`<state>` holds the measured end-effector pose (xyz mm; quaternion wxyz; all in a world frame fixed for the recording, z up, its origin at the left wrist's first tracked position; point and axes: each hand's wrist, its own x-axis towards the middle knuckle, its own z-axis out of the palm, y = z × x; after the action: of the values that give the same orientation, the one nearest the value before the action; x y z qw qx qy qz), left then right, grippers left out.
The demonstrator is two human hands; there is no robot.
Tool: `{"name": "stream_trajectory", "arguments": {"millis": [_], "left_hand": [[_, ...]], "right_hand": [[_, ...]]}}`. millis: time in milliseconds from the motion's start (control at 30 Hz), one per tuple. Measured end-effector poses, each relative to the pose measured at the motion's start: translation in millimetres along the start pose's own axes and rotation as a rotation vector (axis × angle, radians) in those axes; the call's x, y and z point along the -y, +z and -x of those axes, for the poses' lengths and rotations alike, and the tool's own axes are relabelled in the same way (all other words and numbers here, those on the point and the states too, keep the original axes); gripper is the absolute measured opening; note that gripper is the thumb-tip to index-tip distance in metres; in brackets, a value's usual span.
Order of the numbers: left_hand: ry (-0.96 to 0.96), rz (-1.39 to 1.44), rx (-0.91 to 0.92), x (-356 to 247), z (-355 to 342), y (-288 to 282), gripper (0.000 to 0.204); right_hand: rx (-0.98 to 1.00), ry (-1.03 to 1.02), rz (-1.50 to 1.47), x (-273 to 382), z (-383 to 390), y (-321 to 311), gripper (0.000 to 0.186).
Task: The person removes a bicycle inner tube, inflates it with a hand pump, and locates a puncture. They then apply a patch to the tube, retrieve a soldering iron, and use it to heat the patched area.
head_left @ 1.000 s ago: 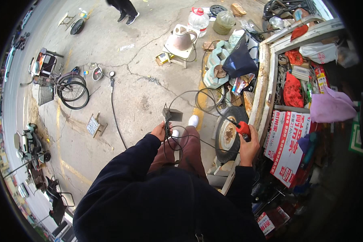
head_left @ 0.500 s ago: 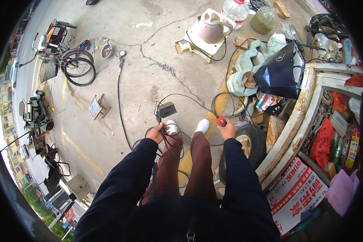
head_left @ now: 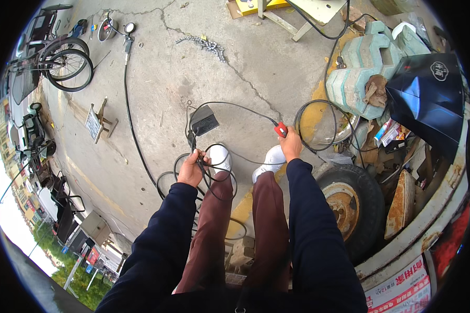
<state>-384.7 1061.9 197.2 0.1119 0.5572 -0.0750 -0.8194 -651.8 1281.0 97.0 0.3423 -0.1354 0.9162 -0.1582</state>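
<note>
My left hand (head_left: 191, 168) is closed round several loops of black cable (head_left: 234, 192) above my left shoe. Just beyond it is a black box with a round grille (head_left: 206, 123), like a charger, joined to the cable by a plug end (head_left: 191, 140). Whether the box rests on the ground or hangs cannot be told. In my right hand (head_left: 291, 145) is a red plug (head_left: 281, 129), gripped between thumb and fingers. A thin black lead (head_left: 235, 103) arcs from the red plug back toward the box and my left hand.
A tyre on a rusty rim (head_left: 350, 206) lies by my right leg. Beyond it are pale green blocks (head_left: 363, 68) and a dark blue bag (head_left: 428, 99). A small folding stool (head_left: 95, 124) and an air hose with a gauge (head_left: 128, 47) are left. More black cable (head_left: 326, 146) loops at right.
The view has moved closer to the ground. My right hand has moved farther forward with the red plug. Both hands keep hold of what they held.
</note>
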Motion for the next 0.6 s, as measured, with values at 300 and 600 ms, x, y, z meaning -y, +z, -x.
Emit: {"name": "stream_trajectory", "arguments": {"millis": [300, 600], "left_hand": [[-0.032, 0.002, 0.038, 23, -1, -19, 0.019], [-0.121, 0.351, -0.078, 15, -7, 11, 0.021]], "right_hand": [[-0.01, -0.119, 0.276, -3, -81, 80, 0.035], [-0.005, -0.125, 0.256, 1, -90, 83, 0.051]]}}
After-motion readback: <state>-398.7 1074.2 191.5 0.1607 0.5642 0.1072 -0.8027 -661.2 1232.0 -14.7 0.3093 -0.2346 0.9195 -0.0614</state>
